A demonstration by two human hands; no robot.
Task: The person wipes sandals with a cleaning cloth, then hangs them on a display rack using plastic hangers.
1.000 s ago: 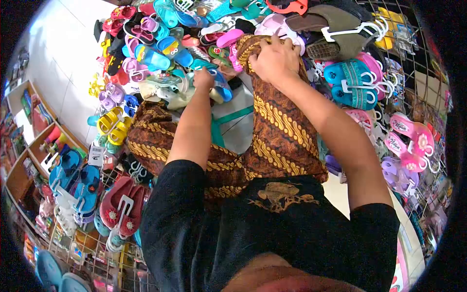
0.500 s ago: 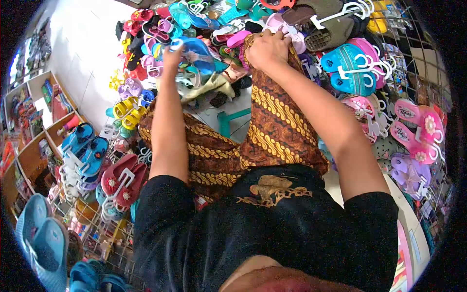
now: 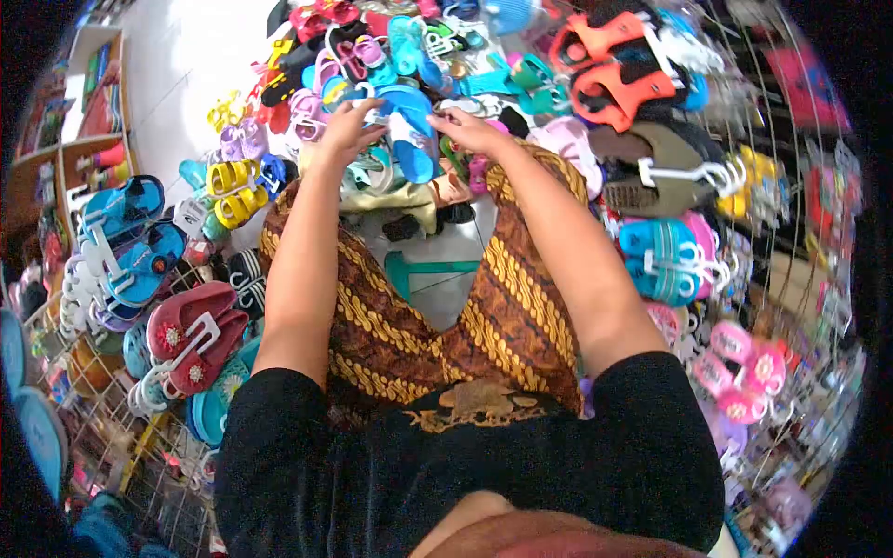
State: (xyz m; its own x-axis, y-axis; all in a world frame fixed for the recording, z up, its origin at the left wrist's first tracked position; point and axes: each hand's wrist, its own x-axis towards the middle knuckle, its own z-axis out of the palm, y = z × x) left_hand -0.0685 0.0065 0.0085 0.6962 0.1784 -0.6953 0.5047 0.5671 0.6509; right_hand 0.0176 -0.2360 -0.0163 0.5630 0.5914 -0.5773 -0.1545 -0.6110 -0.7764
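My left hand [image 3: 352,135] is closed at the left side of a pair of blue sandals [image 3: 409,139], by a white plastic hanger [image 3: 374,110]. The sandals are held up in front of me, above the pile of footwear. My right hand [image 3: 473,133] reaches in from the other side with its fingers stretched out. Its fingertips are at the sandals' right edge; whether they touch is hard to tell. Beneath the sandals lies a cream-coloured cloth or bag [image 3: 391,206].
Brown batik cloth [image 3: 521,279] covers my legs, with a green stool edge [image 3: 400,274] between them. Yellow sandals [image 3: 237,193], red shoes [image 3: 195,335] and olive clogs [image 3: 660,167] surround me. Wire racks [image 3: 791,214] stand at the right, shelves [image 3: 88,139] at the left.
My right hand has left the batik cloth over my right knee and moved left to the blue sandals. My left hand still has the sandals. The view has shifted.
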